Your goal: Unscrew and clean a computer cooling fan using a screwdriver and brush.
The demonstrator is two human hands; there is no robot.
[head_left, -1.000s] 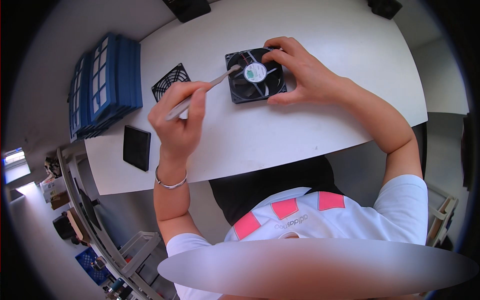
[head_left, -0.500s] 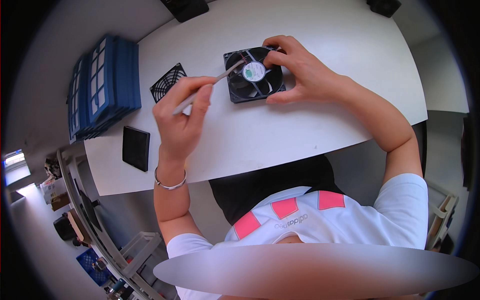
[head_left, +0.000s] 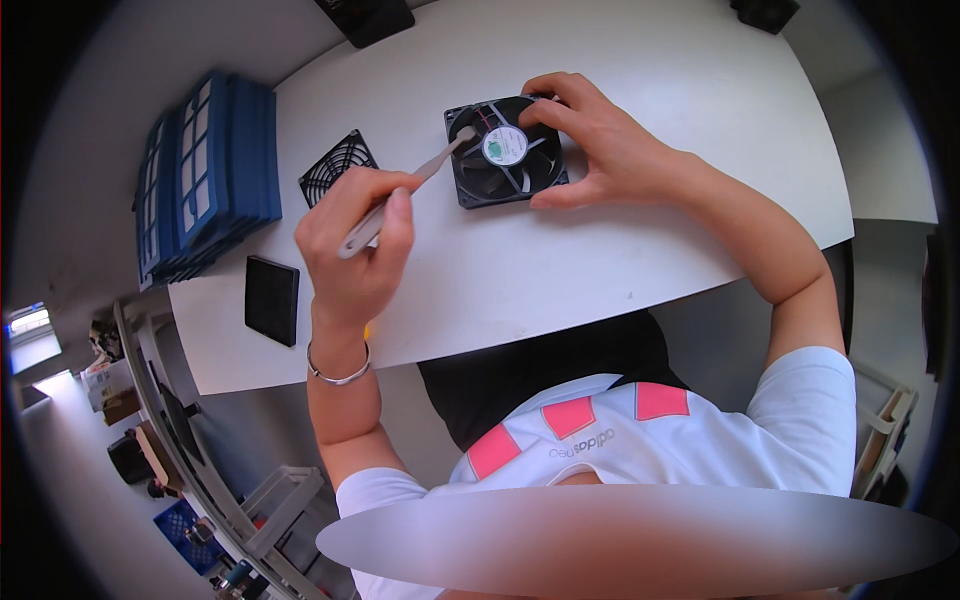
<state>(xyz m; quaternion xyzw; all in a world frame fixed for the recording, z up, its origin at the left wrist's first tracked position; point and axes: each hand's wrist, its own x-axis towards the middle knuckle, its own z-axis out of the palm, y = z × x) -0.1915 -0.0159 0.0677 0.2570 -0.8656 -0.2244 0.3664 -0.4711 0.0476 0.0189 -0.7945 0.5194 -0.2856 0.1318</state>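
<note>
A black square cooling fan (head_left: pixel 538 182) lies on the white table, with a round pale label on its hub. My right hand (head_left: pixel 605 140) grips the fan along its right side, fingers over the far corner and thumb at the near edge. In my left hand (head_left: pixel 350 235) is a slim light-grey brush (head_left: pixel 432 166), pinched between thumb and fingers. The brush tip reaches into the left part of the fan, beside the hub, over the blades. Behind my left hand sits a black fan grille (head_left: pixel 335 165), partly covered by the hand.
A black square pad (head_left: pixel 272 300) lies near the table's left edge. Blue plastic frames (head_left: pixel 215 170) with white panels stand stacked at the far left. Dark objects (head_left: pixel 368 18) sit at the table's far edge. The white table (head_left: pixel 600 265) ends just before my body.
The brush tip has moved a little left and nearer me inside the fan, and my left hand has shifted slightly the same way. The right hand has barely moved.
</note>
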